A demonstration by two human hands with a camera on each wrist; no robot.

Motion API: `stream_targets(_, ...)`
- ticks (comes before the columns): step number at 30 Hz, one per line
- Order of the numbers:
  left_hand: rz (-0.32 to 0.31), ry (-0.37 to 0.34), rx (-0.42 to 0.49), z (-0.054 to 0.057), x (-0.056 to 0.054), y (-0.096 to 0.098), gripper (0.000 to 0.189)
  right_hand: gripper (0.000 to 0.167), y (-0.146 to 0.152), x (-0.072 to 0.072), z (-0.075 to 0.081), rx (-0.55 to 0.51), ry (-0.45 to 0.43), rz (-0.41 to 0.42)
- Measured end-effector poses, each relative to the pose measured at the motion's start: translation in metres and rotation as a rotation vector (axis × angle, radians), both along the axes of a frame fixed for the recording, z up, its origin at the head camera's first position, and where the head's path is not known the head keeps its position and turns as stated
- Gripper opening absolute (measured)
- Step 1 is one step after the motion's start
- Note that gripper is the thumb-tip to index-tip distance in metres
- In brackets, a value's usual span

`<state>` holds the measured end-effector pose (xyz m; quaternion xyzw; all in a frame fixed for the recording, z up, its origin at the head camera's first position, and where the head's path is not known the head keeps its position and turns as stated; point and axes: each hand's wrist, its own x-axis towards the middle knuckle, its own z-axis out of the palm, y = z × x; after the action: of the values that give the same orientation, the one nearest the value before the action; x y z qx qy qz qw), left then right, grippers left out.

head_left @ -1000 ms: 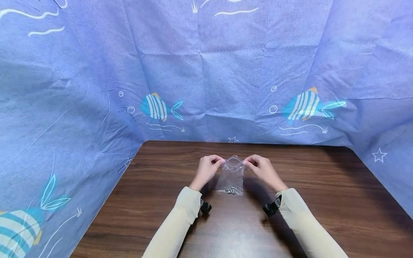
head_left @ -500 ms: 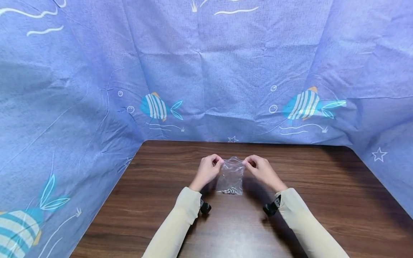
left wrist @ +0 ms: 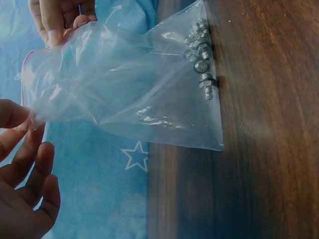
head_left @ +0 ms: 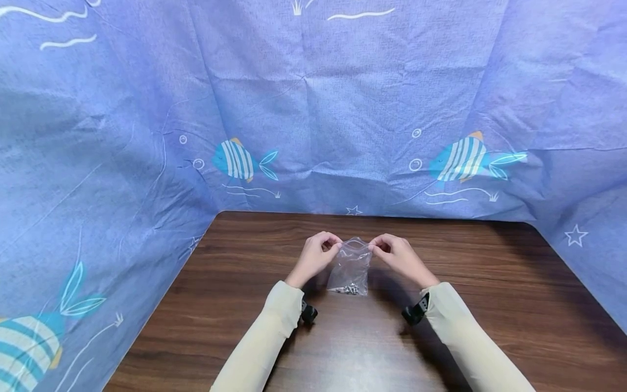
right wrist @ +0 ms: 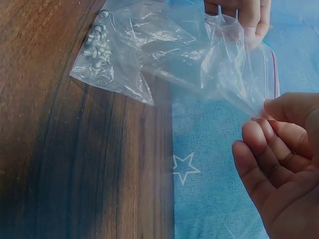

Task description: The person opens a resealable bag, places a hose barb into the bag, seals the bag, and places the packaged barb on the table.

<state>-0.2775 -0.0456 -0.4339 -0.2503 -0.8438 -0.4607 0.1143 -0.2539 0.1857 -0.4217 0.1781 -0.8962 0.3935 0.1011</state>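
Observation:
A clear zip-lock bag [head_left: 354,265] hangs upright over the brown table, held at its two top corners. My left hand [head_left: 315,257] pinches the left corner between thumb and index finger. At the opposite corner my right hand [head_left: 399,258] has the same kind of pinch. Between them the bag's mouth bows apart, and a red line [right wrist: 274,74] runs along it in the right wrist view. Small silvery metal fittings [left wrist: 206,84] with hex collars are gathered along the bag's bottom, which is close over the table. Both hands' other fingers are loosely curled, away from the plastic.
The wood-grain table [head_left: 235,250] extends around both arms. Behind and to the sides hangs a blue cloth [head_left: 352,120] printed with fish and stars. Each wrist carries a small black camera [head_left: 308,313] below its cream sleeve.
Both hands keep their pinch in nearly the same place. The bag's mouth drew flatter half a second ago and now bows wider again; the fittings shifted slightly at the bottom.

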Motion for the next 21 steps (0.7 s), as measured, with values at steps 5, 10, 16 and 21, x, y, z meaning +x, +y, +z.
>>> stream_targets(5,-0.009,-0.011,-0.011,0.0024,-0.0011,0.0002,0.005,0.01,-0.0008,-0.0009,0.004,0.003,-0.011,0.019)
stream_targets(10,0.007,-0.028,-0.028,0.0033,-0.0018,0.0008,0.006,0.011,-0.0026,-0.0012,0.0064,0.016,-0.011,0.037)
stream_targets(16,0.011,-0.006,-0.047,0.0041,-0.0011,0.0008,0.006,0.009,-0.0034,-0.0022,0.0024,0.038,0.026,0.049)
stream_targets(21,0.001,0.017,-0.072,0.006,0.0002,0.0006,0.007,0.007,-0.0039,-0.0023,-0.0015,0.054,0.081,0.059)
